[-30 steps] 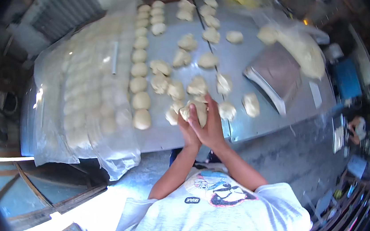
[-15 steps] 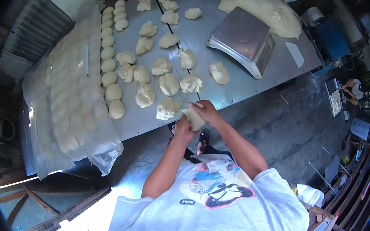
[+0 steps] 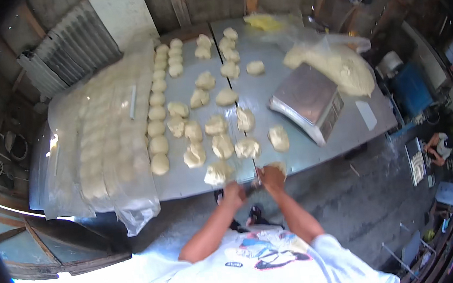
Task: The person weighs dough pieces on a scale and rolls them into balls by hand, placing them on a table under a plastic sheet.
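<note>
At the table's near edge, my right hand [image 3: 272,179] is closed, with a pale lump of dough [image 3: 279,166] showing at its far side. A thin, narrow thing shows at its fingertips, too blurred to name. My left hand [image 3: 235,194] hangs just off the edge to the left; its fingers are smeared by motion. Nearest to it on the table lies a rough dough piece [image 3: 218,173]. Several more torn dough pieces [image 3: 222,146] are scattered beyond my hands, one of them a separate piece [image 3: 278,138] farther right.
Rows of smooth dough balls [image 3: 158,145] run along the left, beside a plastic sheet [image 3: 94,127] covering many more. A weighing scale [image 3: 309,92] and a big dough mass [image 3: 348,72] under plastic stand at right. Farther right, a person [image 3: 438,147] sits low by a tray [image 3: 416,162].
My view has tilted up, showing more of the wall. My hands, earlier together on a pale flat piece, have moved apart. Dough now shows beyond my right hand.
</note>
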Action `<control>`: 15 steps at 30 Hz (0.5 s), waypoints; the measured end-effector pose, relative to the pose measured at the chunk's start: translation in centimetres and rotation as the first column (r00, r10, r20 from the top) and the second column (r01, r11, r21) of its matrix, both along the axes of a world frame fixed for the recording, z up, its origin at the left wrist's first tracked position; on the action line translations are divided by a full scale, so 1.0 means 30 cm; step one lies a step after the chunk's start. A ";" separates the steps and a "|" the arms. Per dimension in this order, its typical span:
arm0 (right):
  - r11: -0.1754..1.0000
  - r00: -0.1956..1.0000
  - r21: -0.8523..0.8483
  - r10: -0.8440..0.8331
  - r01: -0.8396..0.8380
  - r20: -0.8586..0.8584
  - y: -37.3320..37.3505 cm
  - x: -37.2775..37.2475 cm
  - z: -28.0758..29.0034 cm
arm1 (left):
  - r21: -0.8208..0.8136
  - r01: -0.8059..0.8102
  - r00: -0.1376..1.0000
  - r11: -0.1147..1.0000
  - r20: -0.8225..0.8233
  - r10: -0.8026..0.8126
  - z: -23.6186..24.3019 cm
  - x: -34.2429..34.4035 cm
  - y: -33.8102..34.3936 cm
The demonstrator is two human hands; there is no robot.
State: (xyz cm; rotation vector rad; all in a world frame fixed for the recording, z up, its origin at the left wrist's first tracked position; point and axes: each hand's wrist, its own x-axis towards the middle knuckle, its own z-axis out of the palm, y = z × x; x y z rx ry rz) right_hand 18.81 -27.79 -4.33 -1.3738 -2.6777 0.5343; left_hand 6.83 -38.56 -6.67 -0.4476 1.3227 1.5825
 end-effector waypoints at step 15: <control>0.991 0.991 0.081 -0.100 0.107 -0.091 0.211 0.053 -0.023 | 0.129 0.078 0.734 0.989 -0.678 0.030 0.287 0.009 0.117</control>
